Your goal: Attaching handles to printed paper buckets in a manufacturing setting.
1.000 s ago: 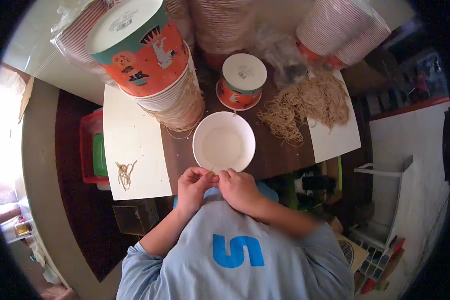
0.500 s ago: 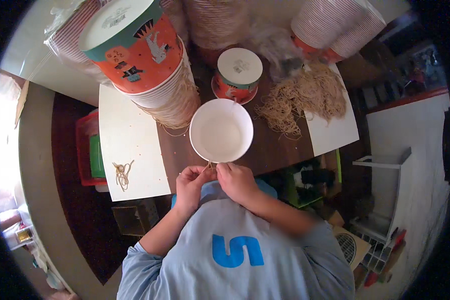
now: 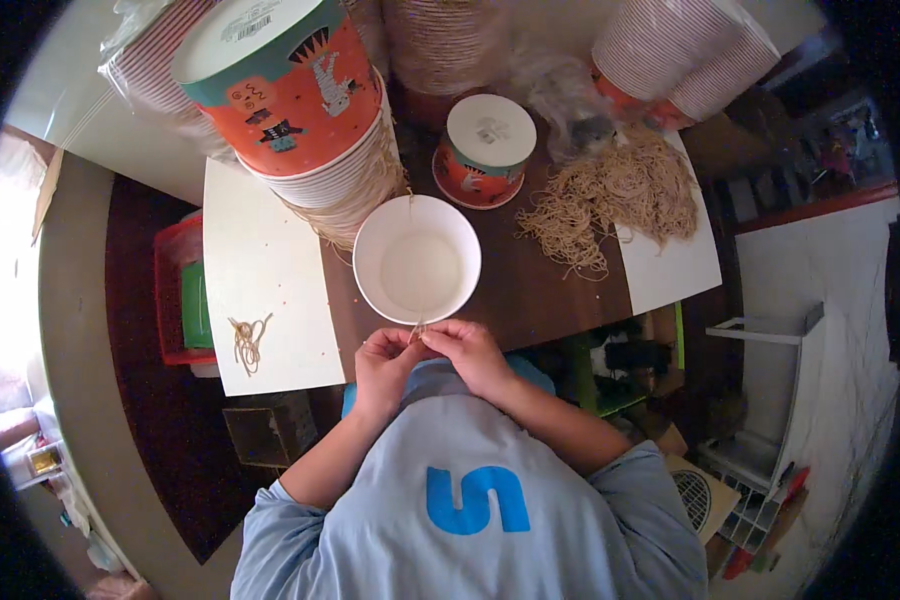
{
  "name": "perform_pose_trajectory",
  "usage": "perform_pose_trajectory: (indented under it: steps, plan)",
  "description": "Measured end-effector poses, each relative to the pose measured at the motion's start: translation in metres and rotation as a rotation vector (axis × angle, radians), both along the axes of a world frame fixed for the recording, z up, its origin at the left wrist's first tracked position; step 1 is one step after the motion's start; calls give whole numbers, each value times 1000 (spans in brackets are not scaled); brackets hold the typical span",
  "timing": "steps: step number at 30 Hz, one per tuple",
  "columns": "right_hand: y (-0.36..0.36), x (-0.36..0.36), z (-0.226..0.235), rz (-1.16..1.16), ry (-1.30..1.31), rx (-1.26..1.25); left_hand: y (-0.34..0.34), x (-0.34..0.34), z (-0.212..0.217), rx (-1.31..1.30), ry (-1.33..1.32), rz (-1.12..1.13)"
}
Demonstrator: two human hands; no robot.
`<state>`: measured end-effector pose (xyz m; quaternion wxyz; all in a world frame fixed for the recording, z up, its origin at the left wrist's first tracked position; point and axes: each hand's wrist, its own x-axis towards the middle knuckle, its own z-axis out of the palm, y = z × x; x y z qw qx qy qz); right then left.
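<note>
A white paper bucket (image 3: 450,215) stands mouth up near the table's front edge, its inside bare and white. Where its near rim faces me, a thin tan string (image 3: 419,327) rises between my fingertips. My left hand (image 3: 383,362) pinches this string with thumb and forefinger. Closed beside it, almost fingertip to fingertip, my right hand (image 3: 472,356) pinches the string as well. Another bit of string shows at the bucket's far rim. Whether the string is knotted is too small to tell.
A tall stack of upside-down orange and green buckets (image 3: 270,110), draped with string, stands left. Behind the white bucket sits a shorter upside-down stack (image 3: 485,150). A tangled string pile (image 3: 635,190) lies right; several loose strings (image 3: 249,343) lie on the left white sheet (image 3: 270,250).
The white bucket has shifted a little left and turned slightly. My right hand has come closer to my left, and both still pinch the string.
</note>
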<state>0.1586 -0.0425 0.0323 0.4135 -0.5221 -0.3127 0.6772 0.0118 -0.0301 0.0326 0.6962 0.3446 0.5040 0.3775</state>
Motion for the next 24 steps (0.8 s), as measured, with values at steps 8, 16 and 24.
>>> perform_pose_trajectory:
  steps: [8,16,24]
  plan:
    - [-2,2,-11,-145,413,-242,1,2,2,71,-31,93]
    - [-1,4,-11,-136,417,-227,-2,3,0,210,105,-15]
    - [-1,5,-16,-122,334,-217,-4,3,3,292,222,-82]
